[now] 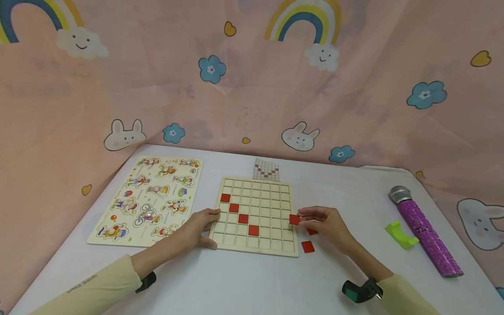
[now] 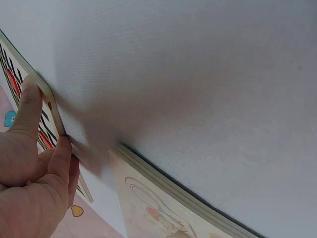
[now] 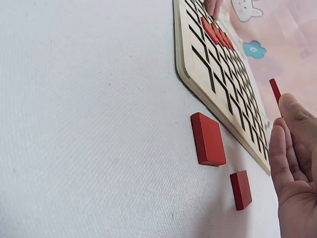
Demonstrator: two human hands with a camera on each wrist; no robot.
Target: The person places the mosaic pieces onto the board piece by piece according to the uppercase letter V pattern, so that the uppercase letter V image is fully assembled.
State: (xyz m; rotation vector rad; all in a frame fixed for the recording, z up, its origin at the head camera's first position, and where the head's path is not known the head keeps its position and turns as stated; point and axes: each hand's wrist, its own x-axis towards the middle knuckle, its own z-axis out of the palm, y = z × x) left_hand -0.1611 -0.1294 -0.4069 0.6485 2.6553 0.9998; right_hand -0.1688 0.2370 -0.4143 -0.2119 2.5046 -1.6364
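Note:
A square wooden grid board (image 1: 271, 239) lies on the white table, with several red square tiles (image 1: 243, 218) stepping diagonally down its left half. My left hand (image 1: 193, 229) rests on the board's left edge, thumb and fingertips touching the rim (image 2: 55, 113) near a corner. My right hand (image 1: 328, 223) pinches one red tile (image 1: 294, 219) between thumb and fingers, raised at the board's right edge; the right wrist view shows this tile (image 3: 275, 89) edge-on. Two more tiles lie on the table beside the board: a nearer one (image 3: 209, 140) and another (image 3: 241, 190), partly hidden by my hand in the head view.
Behind the board lies a small pattern card (image 1: 266, 169) showing a red V on a grid. A wooden picture puzzle (image 1: 135, 210) lies left. To the right are a bright green curved piece (image 1: 400, 235) and a purple glittery microphone (image 1: 429, 234). A pink printed cloth hangs behind.

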